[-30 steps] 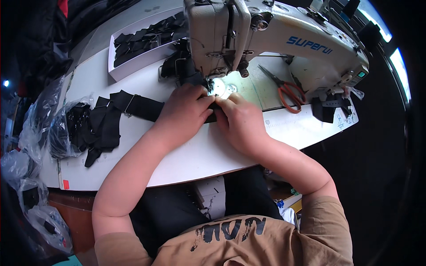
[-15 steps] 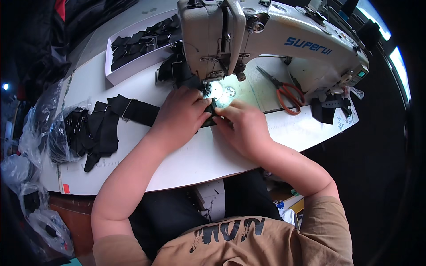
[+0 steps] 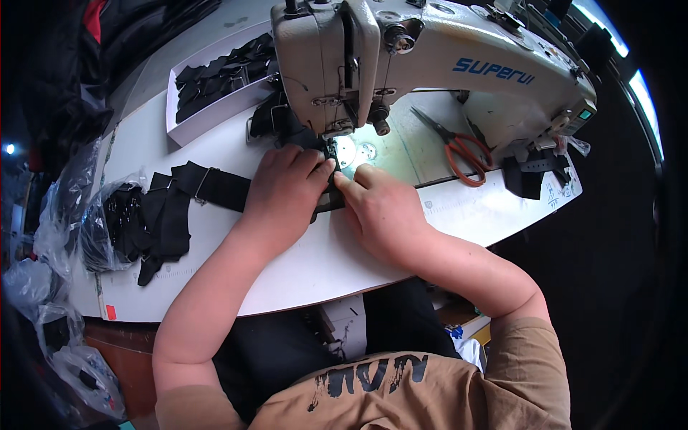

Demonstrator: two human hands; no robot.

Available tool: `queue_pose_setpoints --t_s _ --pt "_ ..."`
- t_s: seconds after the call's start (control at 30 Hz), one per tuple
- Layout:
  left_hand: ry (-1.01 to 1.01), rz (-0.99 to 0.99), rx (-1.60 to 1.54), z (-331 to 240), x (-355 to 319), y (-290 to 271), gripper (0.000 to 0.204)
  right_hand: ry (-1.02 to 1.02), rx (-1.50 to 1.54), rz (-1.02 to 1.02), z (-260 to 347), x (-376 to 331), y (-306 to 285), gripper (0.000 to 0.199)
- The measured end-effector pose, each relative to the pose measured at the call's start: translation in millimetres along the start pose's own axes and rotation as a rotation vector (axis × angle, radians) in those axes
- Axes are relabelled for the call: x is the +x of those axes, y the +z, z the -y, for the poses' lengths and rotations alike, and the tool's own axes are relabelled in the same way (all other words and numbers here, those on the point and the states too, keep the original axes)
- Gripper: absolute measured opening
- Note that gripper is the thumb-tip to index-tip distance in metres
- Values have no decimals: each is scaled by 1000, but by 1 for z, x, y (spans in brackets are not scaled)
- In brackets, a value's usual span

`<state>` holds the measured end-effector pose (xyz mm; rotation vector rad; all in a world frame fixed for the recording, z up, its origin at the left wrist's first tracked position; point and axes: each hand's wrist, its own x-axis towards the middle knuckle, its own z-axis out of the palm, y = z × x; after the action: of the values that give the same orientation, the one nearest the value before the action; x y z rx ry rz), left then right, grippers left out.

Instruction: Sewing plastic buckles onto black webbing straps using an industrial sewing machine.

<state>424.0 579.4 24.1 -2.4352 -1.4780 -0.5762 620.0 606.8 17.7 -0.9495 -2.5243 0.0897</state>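
Under the lit needle of a white sewing machine point(image 3: 322, 79) lies a black webbing strap point(image 3: 221, 188). My left hand point(image 3: 283, 188) presses on the strap just left of the needle, its fingers closed over the edge. Close on the right, my right hand point(image 3: 383, 209) pinches the same strap between thumb and forefinger. Both sets of fingertips nearly meet in front of the presser foot. Metal buckles show on the strap to the left, and part of the strap is hidden beneath my hands.
A white box point(image 3: 208, 120) of black straps with buckles stands at the back left. Orange-handled scissors point(image 3: 466, 154) lie under the machine arm. More black straps point(image 3: 161, 215) spill from a clear plastic bag point(image 3: 100, 226) at left. Black scraps point(image 3: 527, 175) lie at right.
The view has shifted slightly. My right forefinger has moved in closer beside the left fingertips on the strap. Both hands stay at the needle.
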Motion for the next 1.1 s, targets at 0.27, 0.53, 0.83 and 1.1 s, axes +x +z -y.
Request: queue_pose_setpoints --t_s 0.27,0.53,0.83,1.1 --pt "-7 4 90 3 3 1 33 9 -26 36 2 2 0 42" --pt "76 -41 83 13 3 -1 28 15 32 -27 1 5 0 47" --pt "72 -12 -19 14 4 -3 29 36 82 -27 -5 9 0 46" --pt "108 -195 -67 19 -4 -8 8 104 129 -33 2 11 -6 41"
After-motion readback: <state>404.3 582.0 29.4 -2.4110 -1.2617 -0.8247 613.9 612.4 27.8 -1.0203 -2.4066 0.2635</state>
